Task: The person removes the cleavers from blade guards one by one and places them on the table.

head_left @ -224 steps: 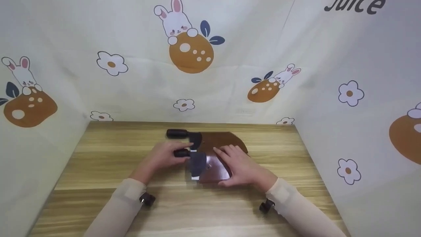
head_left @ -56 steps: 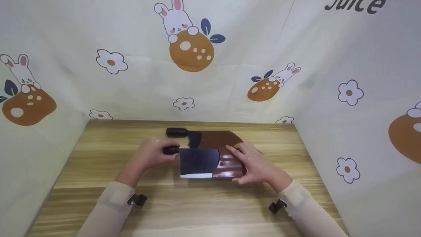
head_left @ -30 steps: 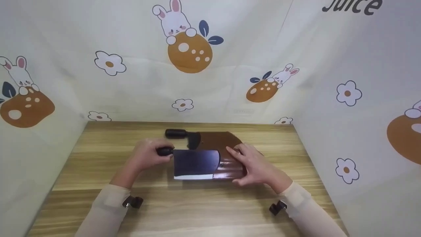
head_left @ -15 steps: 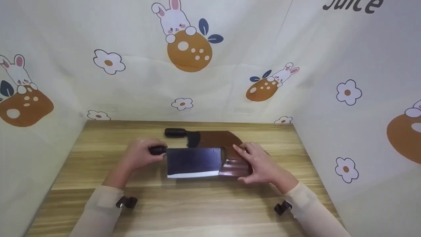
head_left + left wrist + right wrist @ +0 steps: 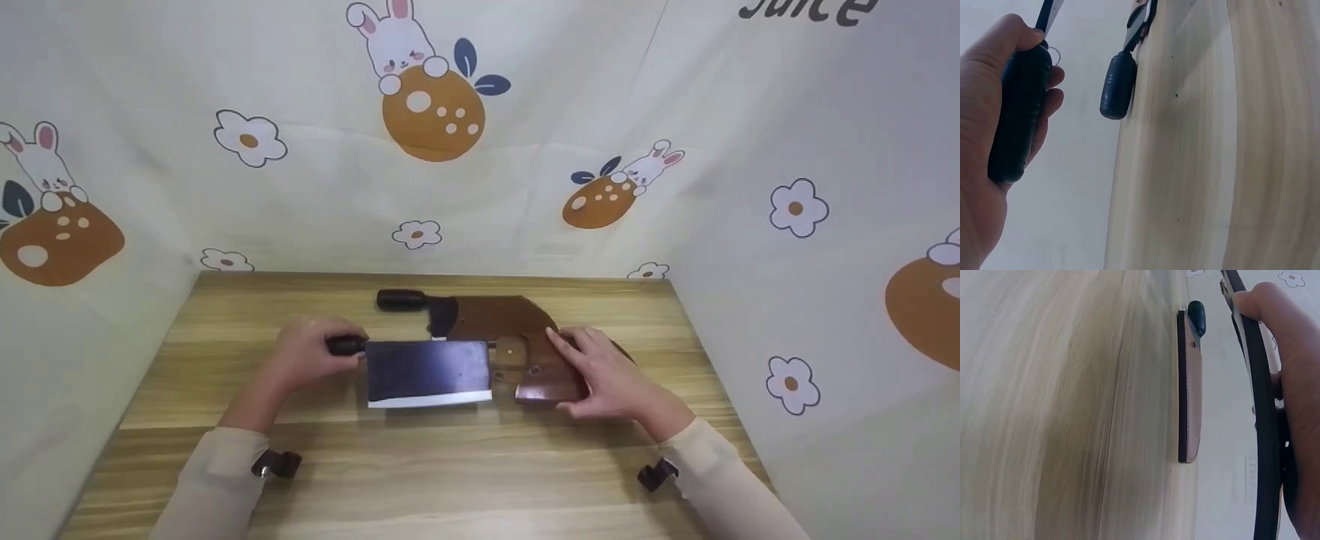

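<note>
My left hand [image 5: 311,352] grips the black handle [image 5: 1021,115] of a cleaver, the fingers wrapped round it in the left wrist view. The cleaver's dark blade [image 5: 427,371], with a bright edge facing me, is bare. To its right, my right hand [image 5: 606,375] holds a brown leather sheath [image 5: 551,364] between thumb and fingers. A small gap separates the blade's end from most of the sheath, whose open flap shows a tan inside. Behind them lies a second cleaver in a brown sheath [image 5: 495,313], its black handle [image 5: 401,300] pointing left.
Both hands are over a wood-grain table [image 5: 450,480]. A pale cloth printed with rabbits, oranges and flowers forms the back wall [image 5: 315,202] and both sides. A small black camera mount sits on each wrist.
The cleaver was mostly inside the sheath earlier. My left hand has drawn it leftward until the blade came out, while my right hand has moved right with the sheath.
</note>
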`<state>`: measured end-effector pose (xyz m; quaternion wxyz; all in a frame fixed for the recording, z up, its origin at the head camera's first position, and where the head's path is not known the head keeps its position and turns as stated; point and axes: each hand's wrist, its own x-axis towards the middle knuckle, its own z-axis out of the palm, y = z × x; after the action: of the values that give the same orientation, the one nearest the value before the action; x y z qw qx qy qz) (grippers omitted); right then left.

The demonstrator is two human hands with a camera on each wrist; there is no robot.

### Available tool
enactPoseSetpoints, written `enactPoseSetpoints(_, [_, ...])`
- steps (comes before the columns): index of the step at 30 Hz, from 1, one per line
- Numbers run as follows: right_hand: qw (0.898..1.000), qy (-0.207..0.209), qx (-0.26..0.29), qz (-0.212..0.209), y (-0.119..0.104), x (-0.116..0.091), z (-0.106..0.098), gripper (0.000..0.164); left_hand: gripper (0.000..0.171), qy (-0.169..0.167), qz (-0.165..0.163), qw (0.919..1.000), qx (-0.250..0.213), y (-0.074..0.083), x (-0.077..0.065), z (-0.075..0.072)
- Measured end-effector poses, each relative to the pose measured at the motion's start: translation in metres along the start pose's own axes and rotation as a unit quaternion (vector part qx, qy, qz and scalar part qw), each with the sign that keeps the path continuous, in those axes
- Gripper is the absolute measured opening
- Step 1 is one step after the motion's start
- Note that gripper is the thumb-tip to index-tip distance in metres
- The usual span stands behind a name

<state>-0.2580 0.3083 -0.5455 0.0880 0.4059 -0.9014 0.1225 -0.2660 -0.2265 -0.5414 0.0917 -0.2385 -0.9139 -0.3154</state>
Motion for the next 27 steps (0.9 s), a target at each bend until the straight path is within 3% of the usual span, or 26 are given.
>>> enactPoseSetpoints(5, [1.0,-0.013,-0.001,0.008,0.002,-0.007,-0.001,0.123,0.031,-0.004,-0.001,1.0,-0.008,-0.006,-0.003,-0.001])
enactPoseSetpoints(14, [0.999,-0.024,0.004,0.022,0.008,-0.018,0.001,0.119,0.034,-0.03,-0.043,0.9985,-0.014,-0.014,-0.011,-0.003])
enactPoseSetpoints(27, [0.998,-0.054,0.017,0.042,0.012,-0.025,0.009,0.117,0.03,-0.054,-0.065,0.9961,-0.026,-0.024,-0.016,0.005])
